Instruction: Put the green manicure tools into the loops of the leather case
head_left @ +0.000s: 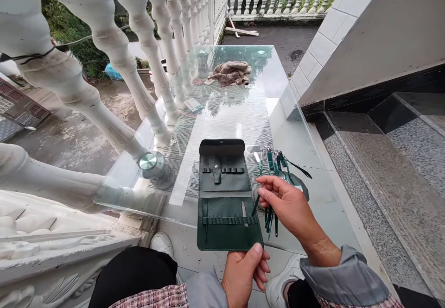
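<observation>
A dark green manicure case point(224, 234) lies unfolded on the glass table, its flap raised at the far end. My left hand point(241, 271) grips the near edge by the right corner, thumb on top. Between thumb and fingertips, my right hand point(290, 206) pinches a thin dark green tool point(256, 204), its lower end at the rightmost loops. A silver nail file point(244, 213) and a slim dark tool point(206, 220) sit in the lower row of loops. Beyond my right hand lie small scissors point(260, 166) and several nail clippers point(270, 159); more green-handled tools point(269, 224) show below it.
Farther along the glass table point(222, 127) are a crumpled brown cloth point(231, 72) and a small white-and-blue packet point(193, 104). White balusters point(111, 44) stand along the left, close to the table. Stone steps point(378, 160) rise on the right.
</observation>
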The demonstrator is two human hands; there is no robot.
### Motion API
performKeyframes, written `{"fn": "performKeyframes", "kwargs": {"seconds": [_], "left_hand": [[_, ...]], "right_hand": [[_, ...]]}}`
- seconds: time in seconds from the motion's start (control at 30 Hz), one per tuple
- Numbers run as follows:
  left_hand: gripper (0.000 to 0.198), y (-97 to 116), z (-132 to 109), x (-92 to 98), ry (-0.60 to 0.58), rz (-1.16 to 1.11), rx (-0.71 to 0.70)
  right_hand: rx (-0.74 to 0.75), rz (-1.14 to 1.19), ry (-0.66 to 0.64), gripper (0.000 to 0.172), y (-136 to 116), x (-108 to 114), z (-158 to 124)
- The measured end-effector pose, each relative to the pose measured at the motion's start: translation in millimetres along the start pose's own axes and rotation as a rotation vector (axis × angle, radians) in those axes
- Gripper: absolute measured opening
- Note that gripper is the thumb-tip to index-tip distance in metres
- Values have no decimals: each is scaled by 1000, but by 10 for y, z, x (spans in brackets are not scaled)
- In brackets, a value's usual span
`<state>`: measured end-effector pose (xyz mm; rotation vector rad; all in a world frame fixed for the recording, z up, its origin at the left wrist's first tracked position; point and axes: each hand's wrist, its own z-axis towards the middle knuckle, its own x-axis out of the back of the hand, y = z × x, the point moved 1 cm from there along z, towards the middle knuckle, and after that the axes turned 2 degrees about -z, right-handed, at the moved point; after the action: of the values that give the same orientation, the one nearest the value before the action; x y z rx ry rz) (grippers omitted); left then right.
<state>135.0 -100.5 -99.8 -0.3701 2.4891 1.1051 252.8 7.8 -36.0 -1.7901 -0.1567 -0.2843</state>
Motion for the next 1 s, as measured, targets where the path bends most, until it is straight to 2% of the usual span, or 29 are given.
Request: {"fn": "performKeyframes", "kwargs": {"seconds": [0.1, 0.33, 0.53, 0.67, 0.77, 1.0], "left_hand": [[61, 21, -5, -2, 7, 5, 3], [61, 68, -29, -20, 41, 38, 25], [62, 46, -29, -17, 41, 49, -4], [61, 48, -21, -2, 44, 60, -2], [60, 48, -23, 1, 43, 67, 2], [61, 7, -3, -1, 53, 65, -10]], "right_hand": [[-11, -11, -19, 33, 6, -5, 26], [-22, -73, -187, 28, -12, 10, 50], [34, -219, -389, 26, -46, -23, 62], [144, -424, -346, 13, -77, 16, 45], [257, -544, -275, 16, -98, 60, 28], [429, -593, -269, 17, -78, 70, -78]]}}
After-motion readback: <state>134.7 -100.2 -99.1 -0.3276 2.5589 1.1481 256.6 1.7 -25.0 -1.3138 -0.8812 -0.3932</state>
